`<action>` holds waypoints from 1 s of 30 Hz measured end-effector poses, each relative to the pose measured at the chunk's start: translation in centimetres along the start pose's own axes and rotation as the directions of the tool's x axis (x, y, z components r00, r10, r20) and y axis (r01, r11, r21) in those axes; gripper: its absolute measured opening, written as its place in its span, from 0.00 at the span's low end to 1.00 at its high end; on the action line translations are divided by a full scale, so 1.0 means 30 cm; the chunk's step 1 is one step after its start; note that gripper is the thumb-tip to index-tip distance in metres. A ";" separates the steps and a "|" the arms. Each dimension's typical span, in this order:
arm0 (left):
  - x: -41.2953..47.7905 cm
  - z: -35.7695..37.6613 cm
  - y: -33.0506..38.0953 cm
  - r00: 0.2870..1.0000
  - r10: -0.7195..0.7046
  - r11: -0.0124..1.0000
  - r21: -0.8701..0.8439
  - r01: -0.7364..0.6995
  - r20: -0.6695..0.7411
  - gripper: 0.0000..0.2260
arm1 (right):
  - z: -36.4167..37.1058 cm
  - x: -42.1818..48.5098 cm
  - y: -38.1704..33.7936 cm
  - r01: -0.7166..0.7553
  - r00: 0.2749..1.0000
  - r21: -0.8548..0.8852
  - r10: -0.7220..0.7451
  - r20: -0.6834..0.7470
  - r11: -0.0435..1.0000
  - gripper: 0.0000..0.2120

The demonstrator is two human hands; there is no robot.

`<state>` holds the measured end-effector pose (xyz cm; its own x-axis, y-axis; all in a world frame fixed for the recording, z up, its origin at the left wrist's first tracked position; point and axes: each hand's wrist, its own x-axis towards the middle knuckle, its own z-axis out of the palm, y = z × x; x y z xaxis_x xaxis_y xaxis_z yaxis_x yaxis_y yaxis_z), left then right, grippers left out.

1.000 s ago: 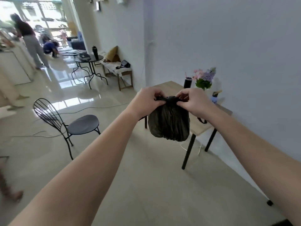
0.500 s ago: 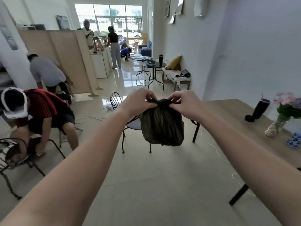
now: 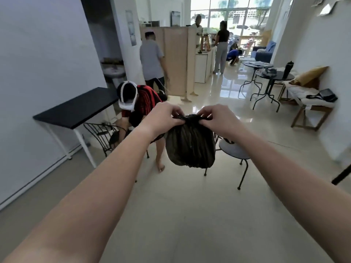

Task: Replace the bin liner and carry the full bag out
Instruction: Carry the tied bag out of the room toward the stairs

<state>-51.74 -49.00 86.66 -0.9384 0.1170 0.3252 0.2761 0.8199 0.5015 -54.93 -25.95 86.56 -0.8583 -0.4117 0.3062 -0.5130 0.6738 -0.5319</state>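
A full black bin bag (image 3: pixel 190 145) hangs in the air in front of me at arm's length, its gathered neck bunched at the top. My left hand (image 3: pixel 163 116) pinches the neck from the left and my right hand (image 3: pixel 216 118) pinches it from the right, fingertips nearly meeting over the knot. No bin is in sight.
A person in a red striped shirt (image 3: pixel 140 105) bends over a wire chair (image 3: pixel 102 133) just left of the bag. A round-seat chair (image 3: pixel 234 150) stands behind it. A black table (image 3: pixel 76 109) lines the left wall; a folding screen (image 3: pixel 176 61), round tables (image 3: pixel 273 76) and a bench (image 3: pixel 311 105) lie further on.
The view has swung left from the wall and wooden table toward the long room. The bag stays held the same way in both hands.
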 end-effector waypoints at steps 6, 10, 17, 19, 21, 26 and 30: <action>-0.098 -0.175 -0.303 0.980 -0.179 0.982 0.045 0.184 -0.088 0.04 | 0.273 0.268 -0.180 0.228 0.965 0.045 -0.232 0.122 0.973 0.09; -0.141 -0.271 -0.461 0.940 -0.294 0.949 0.068 0.309 -0.173 0.04 | 0.436 0.446 -0.279 0.342 0.918 0.096 -0.354 0.180 0.935 0.10; -0.161 -0.427 -0.650 0.827 -0.467 0.854 0.081 0.513 -0.314 0.05 | 0.611 0.712 -0.465 0.493 0.806 0.203 -0.533 0.260 0.846 0.12; -0.168 -0.472 -0.693 0.794 -0.500 0.826 0.084 0.557 -0.344 0.05 | 0.654 0.775 -0.521 0.538 0.770 0.223 -0.582 0.262 0.813 0.12; -0.181 -0.508 -0.728 0.760 -0.526 0.806 0.060 0.589 -0.382 0.05 | 0.698 0.831 -0.575 0.567 0.735 0.253 -0.620 0.275 0.784 0.12; -0.250 -0.567 -0.819 0.667 -0.576 0.753 0.012 0.658 -0.472 0.04 | 0.832 0.930 -0.710 0.606 0.657 0.327 -0.688 0.309 0.725 0.11; -0.323 -0.640 -0.933 0.604 -0.618 0.694 0.011 0.720 -0.504 0.06 | 0.963 0.980 -0.833 0.607 0.613 0.375 -0.713 0.339 0.700 0.12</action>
<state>-46.38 -83.85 84.87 -0.6322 -0.7182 0.2907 -0.4859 0.6598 0.5732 -66.97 -72.61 86.04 -0.1560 -0.9412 0.2995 -0.8758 -0.0084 -0.4825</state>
